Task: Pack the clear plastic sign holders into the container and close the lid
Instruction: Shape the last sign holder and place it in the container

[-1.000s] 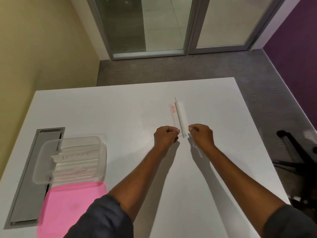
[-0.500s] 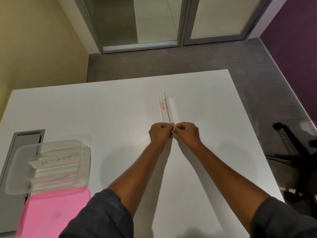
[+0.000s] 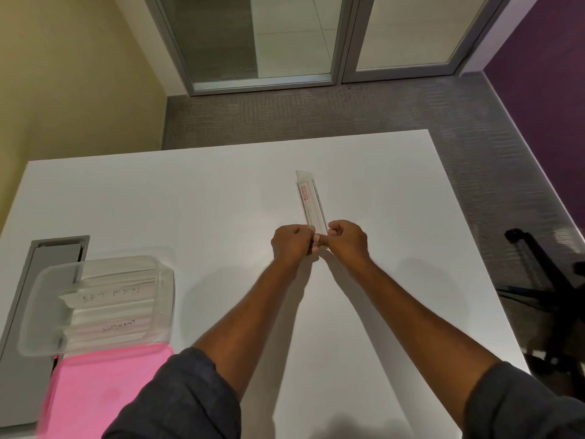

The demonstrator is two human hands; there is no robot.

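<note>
A long clear plastic sign holder (image 3: 311, 201) with a small red label and a white paper slip lies on the white table (image 3: 190, 201), pointing away from me. My left hand (image 3: 292, 242) and my right hand (image 3: 346, 239) are closed side by side on its near end. At the left stands a clear plastic container (image 3: 95, 304) that holds several sign holders with handwritten slips. Its pink lid (image 3: 104, 394) lies flat on the table just in front of it.
A grey cable hatch (image 3: 47, 280) is set into the table under the container's left side. A black office chair base (image 3: 544, 280) stands on the carpet off the table's right edge. Glass doors are at the far wall.
My hands came together on the near end of the sign holder; one second ago they were fists a little apart at either side of it. The camera view shifted.
</note>
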